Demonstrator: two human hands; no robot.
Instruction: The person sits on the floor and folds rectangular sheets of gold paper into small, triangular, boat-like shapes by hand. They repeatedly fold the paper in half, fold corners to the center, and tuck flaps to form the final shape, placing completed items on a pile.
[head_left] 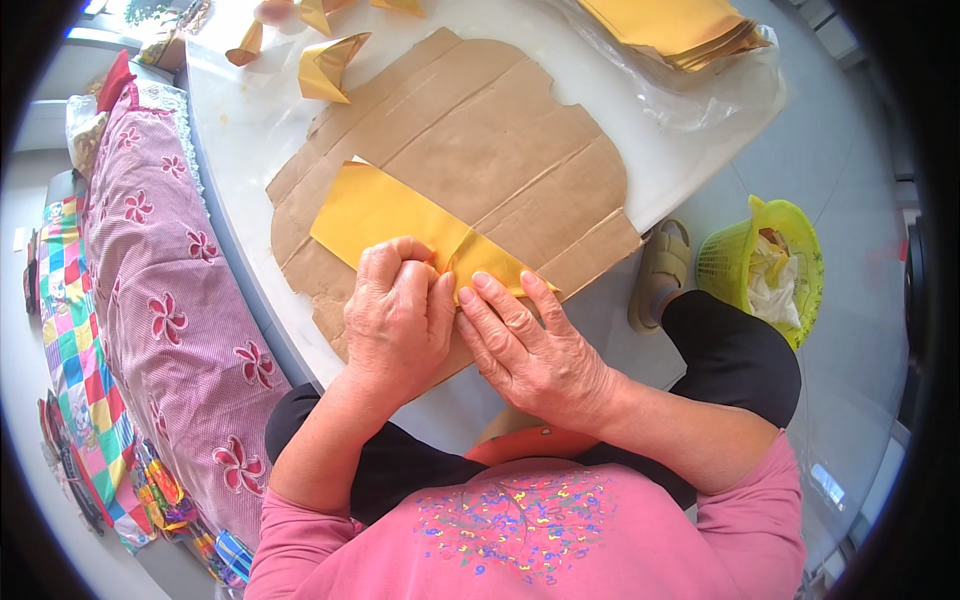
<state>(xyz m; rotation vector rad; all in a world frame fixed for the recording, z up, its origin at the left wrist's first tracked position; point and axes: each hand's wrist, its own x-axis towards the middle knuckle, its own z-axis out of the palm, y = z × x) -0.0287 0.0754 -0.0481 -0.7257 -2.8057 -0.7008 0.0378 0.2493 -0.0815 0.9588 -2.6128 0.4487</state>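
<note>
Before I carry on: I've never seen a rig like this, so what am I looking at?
No machine here: just a person's bare left hand and right hand, seen from above by a head-worn fisheye camera, which bends straight edges. On the glossy white table lies a flat brown cardboard sheet, plus small golden folded-paper pieces. On the cardboard, curled left fingers and straighter right fingers touch a long golden-yellow paper strip; whether it is pinched is unclear.
</note>
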